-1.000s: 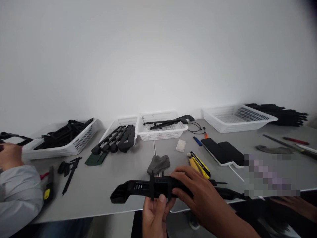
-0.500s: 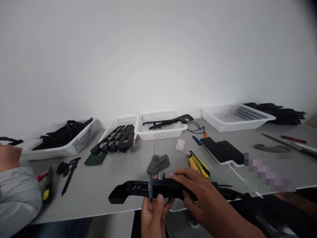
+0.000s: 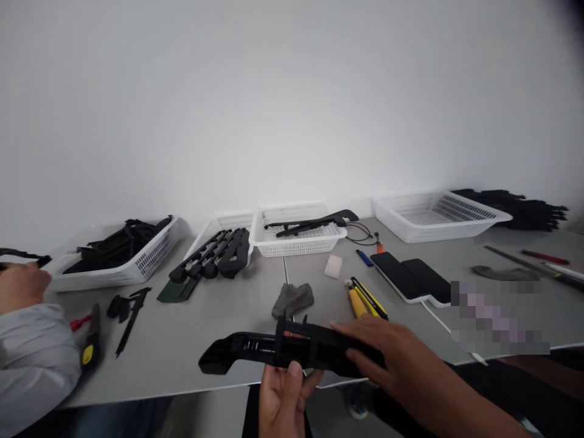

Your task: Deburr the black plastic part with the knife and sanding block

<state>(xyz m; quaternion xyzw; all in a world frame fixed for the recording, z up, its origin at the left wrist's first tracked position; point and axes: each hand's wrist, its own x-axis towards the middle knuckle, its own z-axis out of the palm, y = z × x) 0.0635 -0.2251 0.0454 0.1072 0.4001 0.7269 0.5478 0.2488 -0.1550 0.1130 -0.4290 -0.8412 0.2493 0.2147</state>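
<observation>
A long black plastic part (image 3: 241,350) is held level above the table's front edge, its broad end pointing left. From below, my left hand (image 3: 285,389) grips its middle, thumb pressed on the near side. Over its right portion lies my right hand (image 3: 381,347), fingers closed around it from above; the part's right end is hidden behind that hand. Just beyond the part lies a crumpled grey cloth (image 3: 293,299). Yellow-handled cutters (image 3: 365,298) rest near my right fingers.
White baskets (image 3: 298,248) with black parts line the wall; another white basket (image 3: 410,233) stands right. Two phones (image 3: 396,277) lie right of the cutters. A co-worker's hand (image 3: 22,285) holds a black piece at left. A dark-handled tool (image 3: 92,337) lies near that sleeve.
My right hand has slid slightly right along the black part. The part has turned a little, so its upright tabs look different. My left hand keeps its grip.
</observation>
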